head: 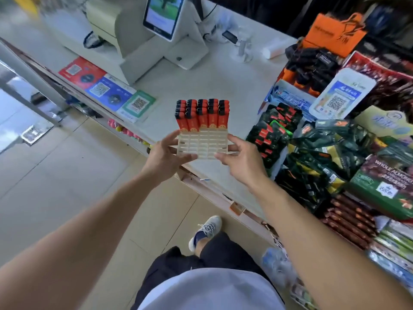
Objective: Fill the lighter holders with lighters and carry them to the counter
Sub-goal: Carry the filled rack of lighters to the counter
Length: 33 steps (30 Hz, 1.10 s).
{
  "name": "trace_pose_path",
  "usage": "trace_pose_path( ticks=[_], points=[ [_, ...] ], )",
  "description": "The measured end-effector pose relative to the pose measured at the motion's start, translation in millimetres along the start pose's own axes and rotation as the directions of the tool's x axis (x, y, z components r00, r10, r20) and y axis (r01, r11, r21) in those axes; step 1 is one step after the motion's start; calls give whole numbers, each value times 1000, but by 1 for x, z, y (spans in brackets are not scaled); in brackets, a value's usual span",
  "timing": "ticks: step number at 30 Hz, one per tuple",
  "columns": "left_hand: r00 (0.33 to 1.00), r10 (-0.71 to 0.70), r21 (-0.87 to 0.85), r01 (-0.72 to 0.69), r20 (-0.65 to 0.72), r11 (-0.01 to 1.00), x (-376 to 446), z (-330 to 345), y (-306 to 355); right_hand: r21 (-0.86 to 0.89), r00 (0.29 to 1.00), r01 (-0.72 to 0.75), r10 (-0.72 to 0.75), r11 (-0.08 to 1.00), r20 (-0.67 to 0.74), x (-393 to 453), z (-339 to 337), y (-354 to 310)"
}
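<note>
Cream lighter holder (pixel 203 146) mid-frame over counter (pixel 223 86) | between left hand (pixel 166 153) and right hand (pixel 240 159), fingers curled gripping its sides | five columns of red lighters (pixel 202 116) along far edge

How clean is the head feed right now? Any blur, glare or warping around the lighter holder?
Head view: the lighter holder and its red lighters are fairly sharp; the top left corner is smeared by motion blur; wide-angle distortion bows the counter edge and stretches the forearms; lighting is soft and even, with mild glare on the checkout screen and on the glass at the left edge.
</note>
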State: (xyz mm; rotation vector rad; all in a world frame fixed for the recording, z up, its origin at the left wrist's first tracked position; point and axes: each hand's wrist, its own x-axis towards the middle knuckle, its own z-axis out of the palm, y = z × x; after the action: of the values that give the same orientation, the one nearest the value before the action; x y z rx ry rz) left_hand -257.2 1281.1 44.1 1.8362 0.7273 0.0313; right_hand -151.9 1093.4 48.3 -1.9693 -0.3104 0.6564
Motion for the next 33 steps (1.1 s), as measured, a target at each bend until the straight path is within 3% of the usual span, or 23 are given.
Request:
trace_pose_path(
  ticks=[11,17,23,26,33],
  points=[
    [984,-46,125,24,170,992,166,-6,16,48,959,-232,237,972,-155,138,24,-12],
    [960,-22,195,-34,278,980,243,13,19,189,877,-325,370,927,-306,188,24,-6],
    [916,-1,297,-129,401,946,300,43,29,204,776,-411,459,888,-433,215,15,6],
    [901,16,353,-185,433,917,321,55,39,203,733,-439,479,875,-483,229,13,7],
    [892,48,342,-221,450,913,365,79,66,39,714,-413,350,910,-606,273,4,9]
  ],
)
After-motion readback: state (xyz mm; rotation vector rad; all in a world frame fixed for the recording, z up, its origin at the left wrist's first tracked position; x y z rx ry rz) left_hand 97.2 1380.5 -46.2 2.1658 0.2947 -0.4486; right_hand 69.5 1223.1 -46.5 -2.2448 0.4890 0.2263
